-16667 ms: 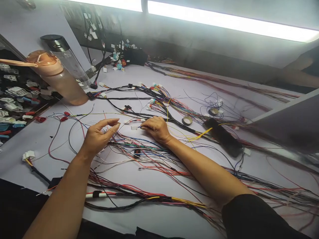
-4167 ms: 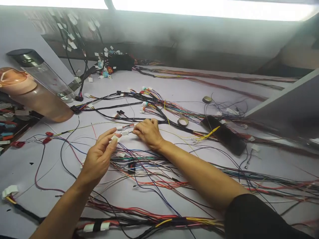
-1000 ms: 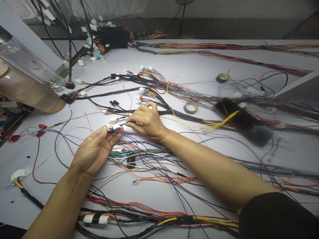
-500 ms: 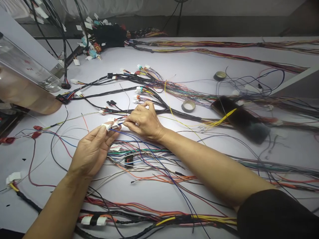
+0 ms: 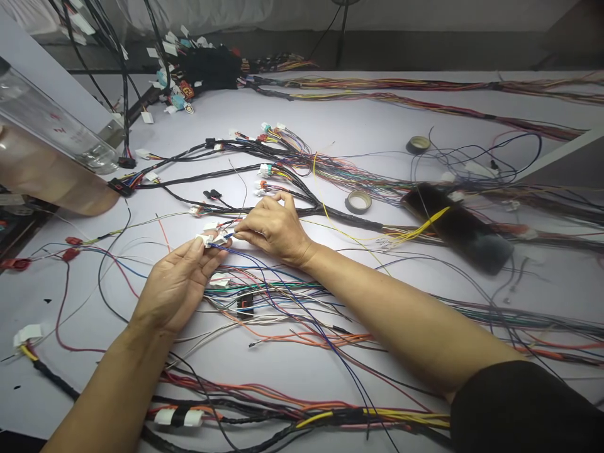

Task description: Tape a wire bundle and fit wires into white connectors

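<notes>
Between thumb and fingers, my left hand (image 5: pixel 177 283) holds a small white connector (image 5: pixel 206 240). A second small white connector piece (image 5: pixel 220 238) lies against its fingertips, just to the right. My right hand (image 5: pixel 276 229) pinches a thin blue wire (image 5: pixel 229 235) close to that piece; whether the wire's end sits inside it I cannot tell. Other blue wires (image 5: pixel 283 277) trail from the connectors down and to the right across the table. Beyond the fingertips is another white connector (image 5: pixel 211 226), partly hidden.
Bundled wire harnesses (image 5: pixel 349 217) run across the table. Two tape rolls (image 5: pixel 358 202) and a dark phone (image 5: pixel 455 229) lie to the right. A clear bottle (image 5: pixel 51 119) is at the left. Near me lies a taped harness (image 5: pixel 264 412); a black connector (image 5: pixel 245 304) sits mid-table.
The whole view has shifted very slightly. Both hands keep the same hold on the connector and the wire, with no other clear movement.
</notes>
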A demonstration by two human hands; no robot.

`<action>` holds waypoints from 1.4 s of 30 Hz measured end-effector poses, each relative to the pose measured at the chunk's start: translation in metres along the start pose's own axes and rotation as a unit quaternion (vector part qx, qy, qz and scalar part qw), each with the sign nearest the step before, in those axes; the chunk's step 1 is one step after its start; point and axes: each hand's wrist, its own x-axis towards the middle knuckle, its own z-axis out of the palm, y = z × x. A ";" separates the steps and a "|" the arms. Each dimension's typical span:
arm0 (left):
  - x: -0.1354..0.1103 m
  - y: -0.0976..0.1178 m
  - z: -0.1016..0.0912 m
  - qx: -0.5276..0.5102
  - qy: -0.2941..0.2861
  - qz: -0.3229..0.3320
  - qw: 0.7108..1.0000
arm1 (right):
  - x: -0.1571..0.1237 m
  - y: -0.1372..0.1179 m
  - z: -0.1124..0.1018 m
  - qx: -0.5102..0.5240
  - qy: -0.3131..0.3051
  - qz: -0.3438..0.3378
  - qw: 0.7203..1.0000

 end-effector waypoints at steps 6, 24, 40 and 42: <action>0.000 0.000 0.000 0.004 -0.006 -0.004 1.000 | -0.001 0.000 0.000 0.013 0.009 -0.002 1.000; -0.002 -0.001 0.001 -0.002 0.004 0.007 1.000 | -0.002 0.001 -0.001 0.003 -0.004 -0.032 0.999; -0.002 -0.002 0.004 -0.001 0.012 0.012 1.000 | -0.003 -0.001 -0.004 0.015 -0.007 -0.025 1.000; -0.003 0.000 0.006 -0.005 0.014 0.020 1.000 | -0.004 0.000 -0.003 0.018 0.003 -0.019 1.000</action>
